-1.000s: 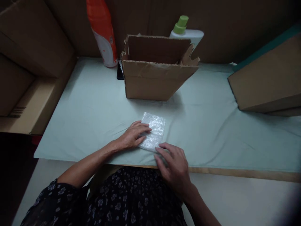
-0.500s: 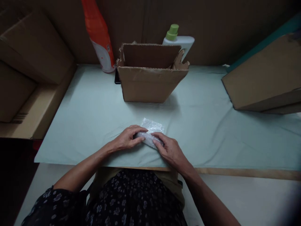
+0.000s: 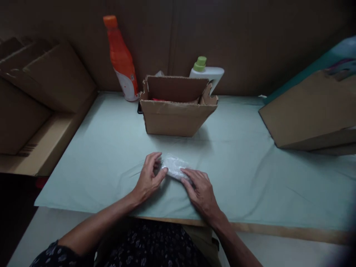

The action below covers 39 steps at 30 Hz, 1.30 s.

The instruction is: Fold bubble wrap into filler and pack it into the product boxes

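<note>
A small bundle of clear bubble wrap point(image 3: 174, 165) lies rolled up on the pale green tabletop point(image 3: 236, 167), near its front edge. My left hand point(image 3: 148, 177) grips the bundle's left end with thumb and fingers. My right hand point(image 3: 200, 191) presses its fingers on the bundle's right end. What the wrap holds is hidden. Behind it stands an open cardboard box point(image 3: 175, 107) with something red showing inside.
An orange bottle point(image 3: 121, 59) and a white bottle with a green cap point(image 3: 207, 72) stand at the back wall. Large cardboard boxes point(image 3: 41, 96) sit to the left. A tilted cardboard box point(image 3: 311, 111) lies at the right. A dark flat object peeks out behind the open box.
The flat sheet of bubble wrap has been rolled away from me into a narrow bundle. Both hands moved onto its ends. The camera tilted up, showing more of the back wall.
</note>
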Each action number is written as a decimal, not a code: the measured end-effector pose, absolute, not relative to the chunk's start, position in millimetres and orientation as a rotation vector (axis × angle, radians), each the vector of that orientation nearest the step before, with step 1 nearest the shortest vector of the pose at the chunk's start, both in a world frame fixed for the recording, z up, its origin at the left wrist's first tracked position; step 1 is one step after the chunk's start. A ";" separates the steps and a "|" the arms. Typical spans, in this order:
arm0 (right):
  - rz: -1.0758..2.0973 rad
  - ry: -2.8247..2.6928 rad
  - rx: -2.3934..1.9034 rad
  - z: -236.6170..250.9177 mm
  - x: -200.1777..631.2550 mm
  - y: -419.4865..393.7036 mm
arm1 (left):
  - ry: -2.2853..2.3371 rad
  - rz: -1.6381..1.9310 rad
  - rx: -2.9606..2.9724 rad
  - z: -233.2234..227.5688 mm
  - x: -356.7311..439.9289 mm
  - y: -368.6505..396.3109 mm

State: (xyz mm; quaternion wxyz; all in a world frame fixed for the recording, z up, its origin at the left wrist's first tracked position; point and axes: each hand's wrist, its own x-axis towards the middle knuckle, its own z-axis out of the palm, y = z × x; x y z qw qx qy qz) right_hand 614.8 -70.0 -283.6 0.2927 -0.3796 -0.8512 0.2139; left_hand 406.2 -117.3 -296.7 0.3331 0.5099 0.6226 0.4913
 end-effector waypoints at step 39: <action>0.428 -1.853 -1.161 -158.0 689.9 70.9 | 1.916 1.385 2.541 -209.8 343.0 -23.3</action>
